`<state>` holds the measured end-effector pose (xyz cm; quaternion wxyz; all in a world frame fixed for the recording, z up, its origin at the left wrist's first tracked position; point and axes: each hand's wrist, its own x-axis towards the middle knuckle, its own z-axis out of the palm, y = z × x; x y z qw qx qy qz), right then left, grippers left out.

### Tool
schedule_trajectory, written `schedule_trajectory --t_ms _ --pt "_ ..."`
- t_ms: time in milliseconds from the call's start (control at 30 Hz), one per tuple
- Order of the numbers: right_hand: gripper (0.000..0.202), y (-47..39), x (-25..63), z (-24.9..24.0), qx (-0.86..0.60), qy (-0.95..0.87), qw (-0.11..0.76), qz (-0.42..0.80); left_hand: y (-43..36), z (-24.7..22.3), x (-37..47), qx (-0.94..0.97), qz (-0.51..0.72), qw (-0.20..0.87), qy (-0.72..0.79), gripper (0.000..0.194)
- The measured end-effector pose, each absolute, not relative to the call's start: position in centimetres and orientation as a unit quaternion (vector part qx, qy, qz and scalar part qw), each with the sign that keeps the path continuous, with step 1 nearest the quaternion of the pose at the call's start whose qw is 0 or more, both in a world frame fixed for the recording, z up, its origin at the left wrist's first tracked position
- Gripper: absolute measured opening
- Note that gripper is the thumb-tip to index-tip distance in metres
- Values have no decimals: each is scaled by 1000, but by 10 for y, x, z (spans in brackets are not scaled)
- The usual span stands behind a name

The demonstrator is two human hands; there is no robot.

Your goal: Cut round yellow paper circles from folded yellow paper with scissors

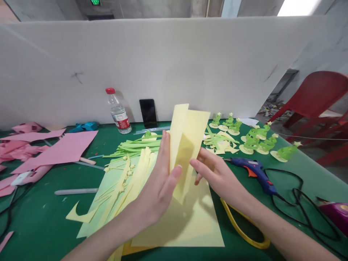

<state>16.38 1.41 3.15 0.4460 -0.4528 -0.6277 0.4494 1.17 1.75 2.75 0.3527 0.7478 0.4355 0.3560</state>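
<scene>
left hand (pixel 157 188), right hand (pixel 214 168) holding folded yellow paper (pixel 196 127) above yellow sheet (pixel 198 226).

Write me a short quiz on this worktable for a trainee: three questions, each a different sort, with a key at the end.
1. Multiple choice: What do the left hand and right hand hold between them?
A) The glue gun
B) Folded pale yellow paper
C) The water bottle

2. True or false: The black phone leans against the white partition, to the right of the red-capped bottle.

3. Fill in the blank: The green paper spirals near the blue glue gun are topped with small pale yellow ____.

Key: 1. B; 2. True; 3. stars
</scene>
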Motion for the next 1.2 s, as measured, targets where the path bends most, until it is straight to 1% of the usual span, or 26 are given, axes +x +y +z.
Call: schedule_trajectory --t_ms 67,167,200,267,333,400,433,467,533,567,633,733,833,900,1000,1067,1133,1200 --pt "33 10 161 31 -440 -629 436 469 16 21 15 797 312 284 431 63" --pt "31 10 159 29 -461 -617 440 461 11 15 16 843 283 173 423 64" --pt "29 11 160 29 -473 -612 442 454 10 14 16 852 275 157 417 67" --pt "29 13 162 30 -493 -607 437 444 8 18 12 857 275 172 401 70" --pt "30 15 165 32 -498 -613 423 444 11 26 6 825 309 258 396 68" --pt "28 15 167 34 -484 -629 397 461 17 36 -1 735 332 415 421 58" --pt "27 14 168 34 -474 -640 378 473 21 41 -4 681 331 502 419 52" --pt "25 12 168 34 -464 -650 358 484 25 44 -7 647 333 560 396 48" --pt "23 9 166 34 -454 -667 323 495 31 48 -10 600 321 624 385 37" --pt "22 7 165 33 -454 -674 310 493 33 49 -10 590 317 634 386 33" --pt "20 5 163 32 -455 -686 295 486 34 49 -9 585 316 628 405 26" --pt "21 3 162 35 -447 -705 291 467 29 49 -7 606 341 575 432 18" --pt "17 3 164 42 -428 -714 345 433 21 52 -7 651 352 505 445 16" --pt "15 3 166 46 -430 -707 393 401 17 53 -7 696 349 434 453 16" --pt "24 2 170 49 -467 -702 421 334 15 53 -6 747 349 325 463 18" --pt "27 3 171 50 -480 -699 424 319 17 51 -5 750 351 318 462 16" --pt "26 5 172 48 -477 -686 422 352 19 48 -3 735 358 341 464 15" --pt "20 8 173 46 -470 -674 406 400 21 45 -2 705 365 382 473 19"
